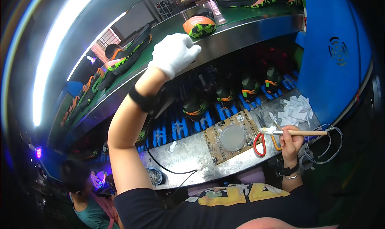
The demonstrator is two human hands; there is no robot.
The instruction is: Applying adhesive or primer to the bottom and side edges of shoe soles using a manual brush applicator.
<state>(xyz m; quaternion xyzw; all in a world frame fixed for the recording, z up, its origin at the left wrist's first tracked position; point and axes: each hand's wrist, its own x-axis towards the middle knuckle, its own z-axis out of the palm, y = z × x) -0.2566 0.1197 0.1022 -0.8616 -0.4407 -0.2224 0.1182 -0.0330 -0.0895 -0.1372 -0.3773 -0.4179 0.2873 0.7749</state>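
My left hand (173, 54), in a white glove, is raised at the edge of the green conveyor belt. Its fingers are curled in, and whatever may be inside them is hidden. Just beyond it on the belt sits an orange, black and green shoe (199, 27). Low on the right, my bare right hand (292, 145) grips a brush (306, 133) by its wooden handle, the pale bristle end pointing left. Beneath and beside that end lie red-handled scissors (260, 145) and a yellow-handled tool (276, 142). A round, cloudy dish (232, 137) rests on brown printed cardboard (216, 157).
Several shoes stand on blue holders (182, 128) under the belt. Crumpled white paper (296, 110) is heaped on the metal bench (192, 153). A blue machine wall (333, 68) rises at right. A black cable (160, 163) crosses the bench; another person (86, 197) is at lower left.
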